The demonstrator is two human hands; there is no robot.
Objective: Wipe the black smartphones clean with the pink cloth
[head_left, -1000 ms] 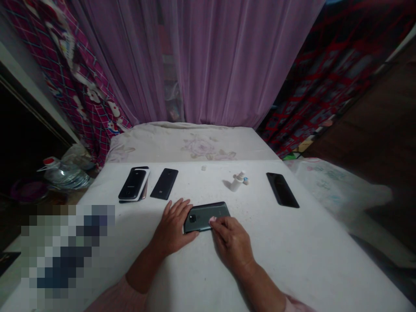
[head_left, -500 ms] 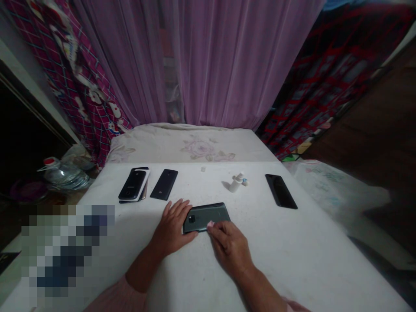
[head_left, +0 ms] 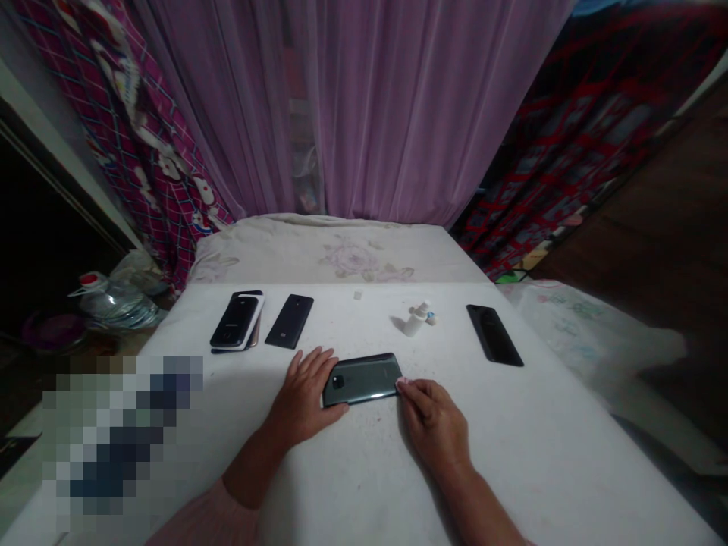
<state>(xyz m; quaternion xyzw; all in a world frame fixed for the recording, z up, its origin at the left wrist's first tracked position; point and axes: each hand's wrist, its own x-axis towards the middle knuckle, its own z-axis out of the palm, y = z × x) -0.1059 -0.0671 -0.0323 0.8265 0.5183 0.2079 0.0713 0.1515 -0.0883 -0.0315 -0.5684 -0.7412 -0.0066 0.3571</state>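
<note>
A dark grey-green smartphone (head_left: 368, 378) lies back up on the white cloth, its camera block towards the left. My left hand (head_left: 301, 396) grips its left end, fingers along the far edge and thumb at the near edge. At the phone's near right corner, my right hand (head_left: 437, 425) pinches a small pink piece of cloth or tissue (head_left: 401, 384), mostly hidden by the fingers. Beyond the phone stands a small white bottle (head_left: 416, 320), with a little blue-and-white item (head_left: 431, 318) beside it.
On the left lie a stack of phones (head_left: 236, 322) and a single dark phone (head_left: 290, 321). Another black phone (head_left: 494, 335) rests on the right. A small pale square (head_left: 358, 295) is at the back. Off the table's left side stands a clear water jug (head_left: 117, 303).
My right hand has slid right along the phone's near edge to its right corner, with the pink piece still pinched. My left hand keeps its hold on the left end.
</note>
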